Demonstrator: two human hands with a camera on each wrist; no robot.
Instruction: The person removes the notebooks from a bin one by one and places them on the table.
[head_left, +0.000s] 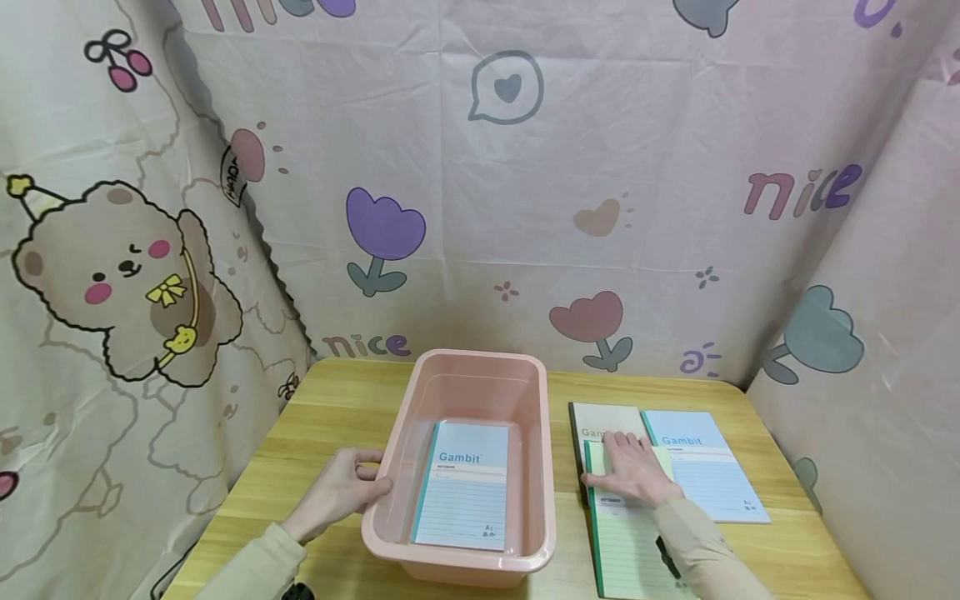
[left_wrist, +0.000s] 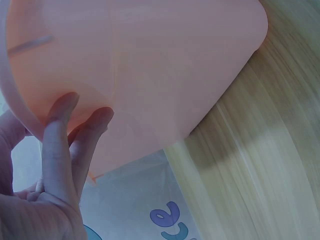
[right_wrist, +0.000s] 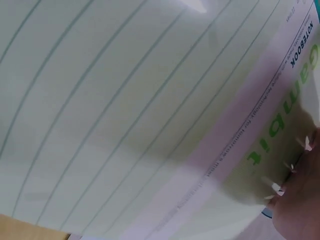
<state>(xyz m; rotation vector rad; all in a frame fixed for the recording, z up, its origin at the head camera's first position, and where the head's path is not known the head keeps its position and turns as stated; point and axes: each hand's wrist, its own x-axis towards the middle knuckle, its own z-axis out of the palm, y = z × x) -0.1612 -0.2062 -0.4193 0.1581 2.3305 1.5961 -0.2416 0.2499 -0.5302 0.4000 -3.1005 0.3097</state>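
Here, the green notebook (head_left: 628,537) lies under the right hand's (head_left: 634,472) fingers (head_left: 616,450).

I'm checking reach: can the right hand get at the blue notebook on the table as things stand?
Probably yes: the blue notebook lies mostly uncovered, just beside the right hand, which rests on the green notebook. Nothing appears to block the way.

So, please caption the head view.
Left hand grips a pink bin holding a blue Gambit notebook; right hand touches a green notebook.
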